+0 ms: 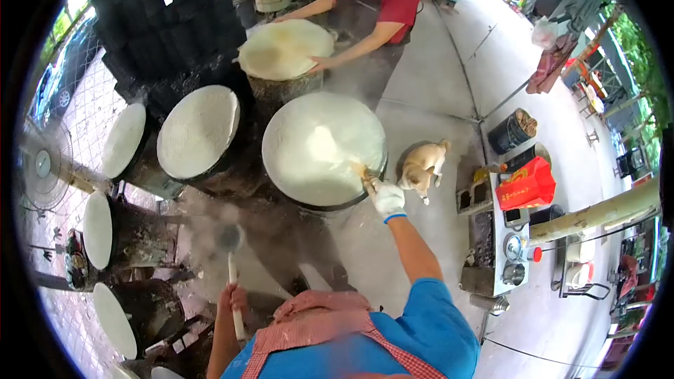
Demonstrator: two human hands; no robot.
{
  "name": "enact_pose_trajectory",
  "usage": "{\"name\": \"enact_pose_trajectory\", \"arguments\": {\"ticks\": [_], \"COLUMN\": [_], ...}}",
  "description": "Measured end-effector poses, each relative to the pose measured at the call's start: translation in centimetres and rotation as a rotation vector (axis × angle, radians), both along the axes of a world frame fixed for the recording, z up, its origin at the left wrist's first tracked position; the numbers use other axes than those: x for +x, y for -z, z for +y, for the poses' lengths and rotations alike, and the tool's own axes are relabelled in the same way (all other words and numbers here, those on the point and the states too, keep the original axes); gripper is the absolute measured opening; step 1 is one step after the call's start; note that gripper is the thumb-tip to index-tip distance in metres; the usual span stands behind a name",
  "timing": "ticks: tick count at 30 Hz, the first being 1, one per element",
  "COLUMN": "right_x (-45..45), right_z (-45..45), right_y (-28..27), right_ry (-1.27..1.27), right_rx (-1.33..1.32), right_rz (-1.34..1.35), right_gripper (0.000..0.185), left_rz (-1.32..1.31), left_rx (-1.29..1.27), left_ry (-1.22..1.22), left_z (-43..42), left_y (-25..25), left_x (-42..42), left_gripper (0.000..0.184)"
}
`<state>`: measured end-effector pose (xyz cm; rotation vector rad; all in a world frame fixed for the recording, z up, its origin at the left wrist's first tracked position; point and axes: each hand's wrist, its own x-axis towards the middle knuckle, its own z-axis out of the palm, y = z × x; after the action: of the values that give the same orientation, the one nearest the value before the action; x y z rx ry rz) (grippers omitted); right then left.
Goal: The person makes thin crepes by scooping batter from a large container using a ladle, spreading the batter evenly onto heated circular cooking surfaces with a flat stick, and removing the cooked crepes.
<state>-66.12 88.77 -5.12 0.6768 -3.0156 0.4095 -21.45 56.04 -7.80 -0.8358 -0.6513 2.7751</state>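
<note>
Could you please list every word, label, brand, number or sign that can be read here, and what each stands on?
No text is legible.
Red bag: yellow markings that look like lettering, too small and blurred to read.
Small device with a dark display: no digits can be made out.

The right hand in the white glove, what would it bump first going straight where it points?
Probably the pale layer in the large round pan, just ahead of the right hand, though whether it clears the pan's edge is unclear.
</note>
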Motion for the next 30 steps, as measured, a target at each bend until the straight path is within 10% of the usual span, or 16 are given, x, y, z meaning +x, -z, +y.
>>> {"name": "enact_pose_trajectory", "arguments": {"ticks": [7, 12, 17, 20, 23, 25, 30], "right_x": [3.7, 7.0, 12.8, 14.7, 17.1, 17.4, 19.2], "right_z": [3.2, 4.9, 2.3, -0.3, -1.9, -2.4, -8.0], "right_y": [0.2, -0.2, 3.3, 6.0, 0.7, 0.2, -0.4], "right_ry": [0.073, 0.198, 0.231, 0.226, 0.18, -0.022, -0.201], "right_rx": [0.108, 0.004, 0.092, -0.524, -0.531, -0.457, -0.464], "right_rz": [0.207, 0.013, -0.1, -0.205, -0.078, 0.081, 0.224], "right_gripper": [0.028, 0.031, 0.035, 0.036, 0.035, 0.031, 0.04], "left_rz": [-0.019, -0.148, -0.044, 0.146, 0.391, -0.06, 0.072], "left_rx": [-0.402, -1.144, -0.928, -1.039, -0.747, -1.006, -0.367], "left_ry": [0.049, 0.229, 0.219, 0.164, 0.181, 0.22, 0.156], "left_z": [-2.3, 2.4, 6.1, 7.4, 3.4, 3.3, -1.4], "left_y": [-2.5, -11.2, -3.8, -3.4, -4.7, -10.3, -7.2], "left_x": [-15.2, -25.9, -30.2, -28.7, -22.5, -16.5, -12.4], "left_gripper": [0.034, 0.024, 0.014, 0.014, 0.012, 0.013, 0.019]}}
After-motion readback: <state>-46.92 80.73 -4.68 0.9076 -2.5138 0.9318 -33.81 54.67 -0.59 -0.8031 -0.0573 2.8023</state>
